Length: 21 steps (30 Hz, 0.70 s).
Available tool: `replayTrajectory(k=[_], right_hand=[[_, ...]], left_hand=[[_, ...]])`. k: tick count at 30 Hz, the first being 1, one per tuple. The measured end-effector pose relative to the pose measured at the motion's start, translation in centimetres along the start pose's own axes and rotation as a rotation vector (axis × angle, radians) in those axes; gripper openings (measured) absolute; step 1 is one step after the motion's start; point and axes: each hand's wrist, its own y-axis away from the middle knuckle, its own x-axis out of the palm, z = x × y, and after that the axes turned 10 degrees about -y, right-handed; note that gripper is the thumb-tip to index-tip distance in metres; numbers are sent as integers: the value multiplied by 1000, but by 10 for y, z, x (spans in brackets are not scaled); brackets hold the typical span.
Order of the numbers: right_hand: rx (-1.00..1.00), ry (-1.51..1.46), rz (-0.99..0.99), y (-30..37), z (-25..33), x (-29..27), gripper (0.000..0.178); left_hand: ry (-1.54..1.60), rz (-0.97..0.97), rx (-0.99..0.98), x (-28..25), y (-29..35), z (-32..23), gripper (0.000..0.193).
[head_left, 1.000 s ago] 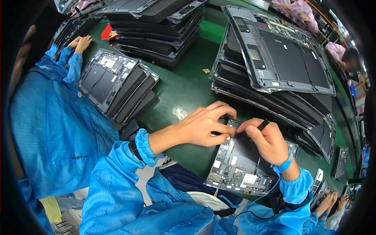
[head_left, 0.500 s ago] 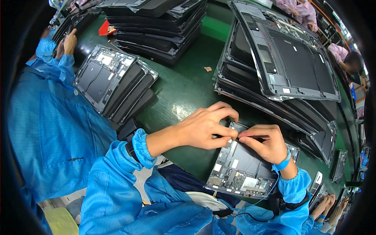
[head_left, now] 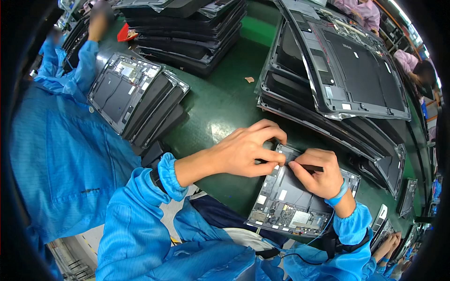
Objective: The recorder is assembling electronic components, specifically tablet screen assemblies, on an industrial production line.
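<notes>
An opened laptop base (head_left: 298, 189) lies on the green bench in front of me, its battery and circuit board exposed. Over its far left corner, my left hand (head_left: 248, 151) has thumb and index finger pinched together; whatever is between them is too small to make out. My right hand (head_left: 323, 173) is closed around a slim black tool (head_left: 311, 167), whose exact kind I cannot tell. Its fingertips almost meet the left ones just above the laptop base. A blue band with a cord circles my right wrist.
A tall stack of laptop bases (head_left: 370, 79) looms just beyond my right hand. Another stack (head_left: 187, 44) stands at the back, with a red tray (head_left: 124, 33) beside it. Several bases (head_left: 112, 91) lean at left, near a co-worker in blue (head_left: 70, 154). A brown scrap (head_left: 249, 79) lies on the bench.
My right hand has shifted slightly to the right, and the black tool is tilted a little differently. My left hand has barely moved. The co-worker's raised hand at left has moved up and away.
</notes>
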Motion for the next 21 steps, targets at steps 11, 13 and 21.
replayTrajectory(k=[11, 13, 21], right_hand=[[23, -51, 2, 3, -2, 0, 10], [23, -46, -19, 4, 0, 2, 11], [10, 8, -104, 34, 21, 32, 13]], left_hand=[[-29, -23, 12, -1, -1, -1, 21], [-42, -27, 16, 0, -1, 0, 21], [-85, -11, 8, 1, 0, -1, 21]])
